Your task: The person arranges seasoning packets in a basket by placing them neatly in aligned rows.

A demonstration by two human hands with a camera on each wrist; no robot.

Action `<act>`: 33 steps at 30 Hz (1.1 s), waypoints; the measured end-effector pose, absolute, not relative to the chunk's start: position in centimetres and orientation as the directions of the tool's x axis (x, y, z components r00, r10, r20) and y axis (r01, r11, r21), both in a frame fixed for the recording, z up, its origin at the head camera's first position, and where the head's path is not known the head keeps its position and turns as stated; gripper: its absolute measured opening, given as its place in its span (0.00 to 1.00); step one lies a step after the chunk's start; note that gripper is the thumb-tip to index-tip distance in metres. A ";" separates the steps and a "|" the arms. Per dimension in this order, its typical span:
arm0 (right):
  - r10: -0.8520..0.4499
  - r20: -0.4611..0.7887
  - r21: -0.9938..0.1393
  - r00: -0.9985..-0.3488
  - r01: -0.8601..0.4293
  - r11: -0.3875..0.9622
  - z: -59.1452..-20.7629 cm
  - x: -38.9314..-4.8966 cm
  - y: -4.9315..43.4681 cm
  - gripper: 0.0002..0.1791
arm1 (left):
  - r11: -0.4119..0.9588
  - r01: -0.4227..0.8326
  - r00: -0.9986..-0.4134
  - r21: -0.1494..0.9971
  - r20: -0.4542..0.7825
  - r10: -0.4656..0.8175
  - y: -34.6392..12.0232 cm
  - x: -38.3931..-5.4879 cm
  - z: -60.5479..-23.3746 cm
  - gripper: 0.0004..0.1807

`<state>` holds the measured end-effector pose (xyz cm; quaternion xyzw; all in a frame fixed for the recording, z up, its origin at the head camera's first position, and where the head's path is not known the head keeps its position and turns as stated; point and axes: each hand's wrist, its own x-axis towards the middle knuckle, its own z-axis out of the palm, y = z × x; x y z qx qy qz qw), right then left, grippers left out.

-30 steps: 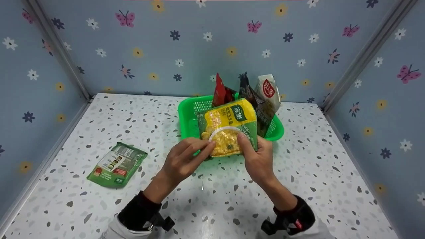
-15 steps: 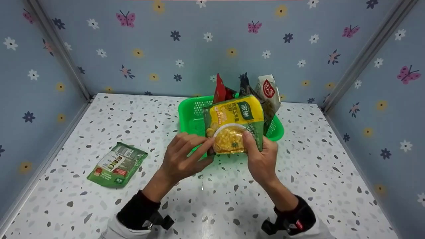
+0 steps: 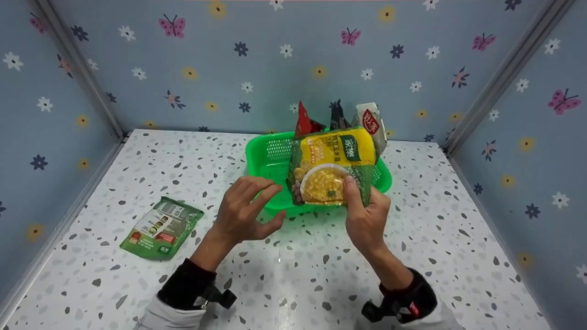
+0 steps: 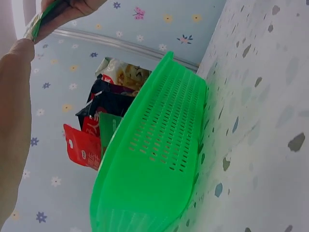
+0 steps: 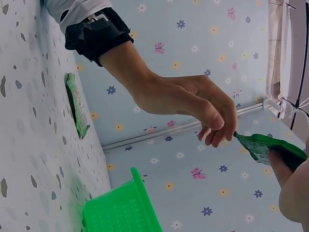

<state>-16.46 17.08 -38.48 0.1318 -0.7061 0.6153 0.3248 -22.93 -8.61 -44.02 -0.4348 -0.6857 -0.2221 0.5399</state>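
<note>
My right hand (image 3: 369, 215) pinches a yellow and green soup packet (image 3: 332, 158) by its lower right corner, thumb on the front. The packet shows a bowl of corn soup and overlaps the green basket (image 3: 270, 167) in the head view. To its left, my left hand (image 3: 245, 211) is held apart from the packet, fingers bent loosely with nothing between them. In the right wrist view the left hand (image 5: 193, 104) appears near the edge of the raised packet (image 5: 270, 145). The basket holds a red packet (image 3: 303, 120), a dark packet (image 3: 338, 115) and a white packet (image 3: 370, 121).
A second green packet (image 3: 161, 228) lies flat on the speckled table (image 3: 284, 275), left of the basket. Blue panels (image 3: 293, 59) with flowers and butterflies enclose the table at the back and sides.
My left hand has let go of the soup packet's lower left corner and drawn back left. My right hand has carried the packet slightly right and up.
</note>
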 end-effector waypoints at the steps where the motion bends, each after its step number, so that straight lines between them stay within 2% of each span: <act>1: 0.222 0.622 -0.782 -0.751 -0.586 0.213 -38.5 -16.5 17.1 0.20 | 0.528 0.834 -0.046 -0.159 0.934 0.355 -8.7 -23.1 -44.2 0.21; 4: 0.245 0.625 -0.781 -0.741 -0.585 0.220 -38.4 -16.5 17.2 0.21 | 0.540 0.832 -0.076 -0.129 0.937 0.342 -9.2 -23.7 -44.7 0.21; 7: 0.264 0.623 -0.783 -0.737 -0.584 0.217 -38.2 -16.5 17.4 0.23 | 0.556 0.828 -0.136 -0.079 0.932 0.335 -9.8 -24.3 -45.3 0.20; 15: 0.288 0.618 -0.786 -0.732 -0.575 0.227 -38.0 -16.5 17.5 0.23 | 0.641 0.767 -0.378 0.018 0.820 0.429 -11.3 -25.7 -47.6 0.13; 19: 0.294 0.617 -0.787 -0.730 -0.569 0.238 -37.9 -16.6 17.5 0.21 | 0.666 0.744 -0.468 0.057 0.756 0.458 -11.5 -25.8 -48.6 0.11; 25: 0.312 0.610 -0.792 -0.729 -0.564 0.232 -37.8 -16.6 17.6 0.19 | 0.670 0.735 -0.533 0.103 0.699 0.476 -11.1 -25.7 -49.3 0.07; 33: 0.282 0.650 -0.760 -0.706 -0.599 0.252 -37.6 -16.9 17.9 0.20 | 0.623 0.770 -0.548 0.136 0.642 0.537 -10.0 -25.4 -50.4 0.12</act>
